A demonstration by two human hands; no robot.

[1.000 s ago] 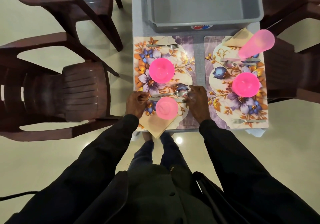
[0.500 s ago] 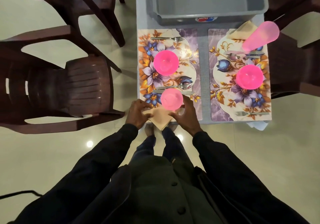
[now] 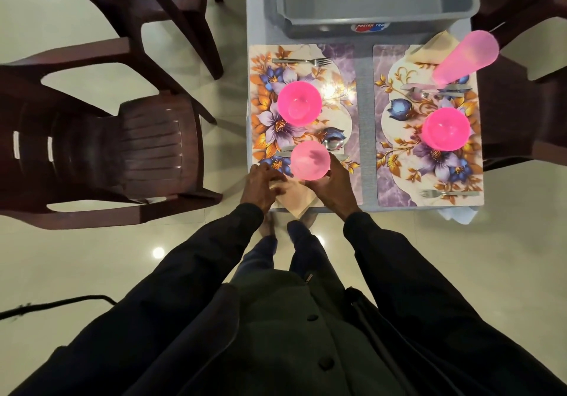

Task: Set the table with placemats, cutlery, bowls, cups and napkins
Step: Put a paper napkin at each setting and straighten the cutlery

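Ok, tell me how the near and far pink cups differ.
The right hand grips the near cup; no hand touches the far cup.
The near cup stands at the near end of the left placemat; the far cup stands at the far corner of the right placemat.
The near cup shows as a circle; the far cup shows its long side.
Both are translucent pink.

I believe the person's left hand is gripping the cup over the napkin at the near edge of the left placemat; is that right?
Not quite: in the head view the right hand grips the cup over the napkin at the near edge of the left placemat; the left hand touches the napkin.
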